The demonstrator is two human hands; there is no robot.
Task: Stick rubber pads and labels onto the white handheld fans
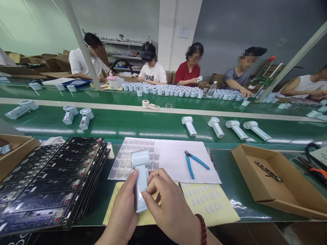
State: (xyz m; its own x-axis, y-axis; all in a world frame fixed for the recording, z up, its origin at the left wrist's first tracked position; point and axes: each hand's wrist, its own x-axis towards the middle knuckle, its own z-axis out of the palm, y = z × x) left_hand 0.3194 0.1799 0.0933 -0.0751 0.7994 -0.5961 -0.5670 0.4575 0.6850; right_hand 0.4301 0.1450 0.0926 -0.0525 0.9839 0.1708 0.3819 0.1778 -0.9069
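At the left edge of the frame, an open cardboard box (pixel 24 144) is being flanked by stacked dark circuit boards (pixel 65 170), by which the lower left is being filled. Above these, three pale devices (pixel 86 118) are being supported by a green belt (pixel 140 123). At lower centre, the handle of a pale blue device (pixel 140 158) is being gripped by the left hand (pixel 123 207), its rounded head being seen against a white sheet (pixel 172 154) with grey patches. The handle's right side is being touched by the right hand (pixel 170 202), whose thumb and forefinger are being held close together; whether anything small is being pinched cannot be told. Beneath, a yellow sheet (pixel 224 211) with pale stickers is being partly covered. Right of centre, blue-handled cutters (pixel 191 162) are being borne, slightly spread, by the white sheet. At lower right, a dark strip (pixel 268 171) is being contained by a shallow cardboard tray (pixel 293 192).
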